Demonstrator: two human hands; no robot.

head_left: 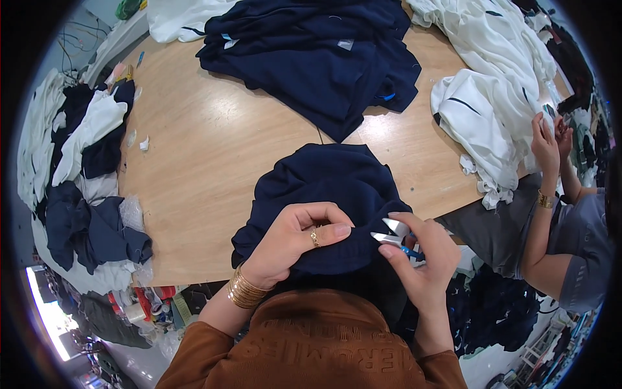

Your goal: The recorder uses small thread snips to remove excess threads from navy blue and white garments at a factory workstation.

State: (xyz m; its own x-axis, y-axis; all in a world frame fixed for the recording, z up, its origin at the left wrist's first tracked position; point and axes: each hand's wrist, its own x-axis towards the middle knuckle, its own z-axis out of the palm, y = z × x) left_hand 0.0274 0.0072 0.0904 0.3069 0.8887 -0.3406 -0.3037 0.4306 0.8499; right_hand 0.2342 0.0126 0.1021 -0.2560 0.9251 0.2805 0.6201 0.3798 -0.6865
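Note:
A dark navy garment (324, 170) lies bunched at the near edge of the table, in front of my body. My left hand (299, 236) is closed on its near part, thumb and index finger pinching the cloth. Close by on the right, my right hand (427, 253) grips a small pair of thread snips (391, 233) with a blue part by the palm. The two pointed metal blades stand apart and face the left hand, over the navy cloth. Whether a thread lies between the blades is too small to tell.
A larger pile of navy garments (291, 52) lies across the wooden table (194, 149). White garments (492, 110) are heaped at the right, where another person's hands (551, 139) hold a small object. Mixed clothes (91, 175) lie along the left edge.

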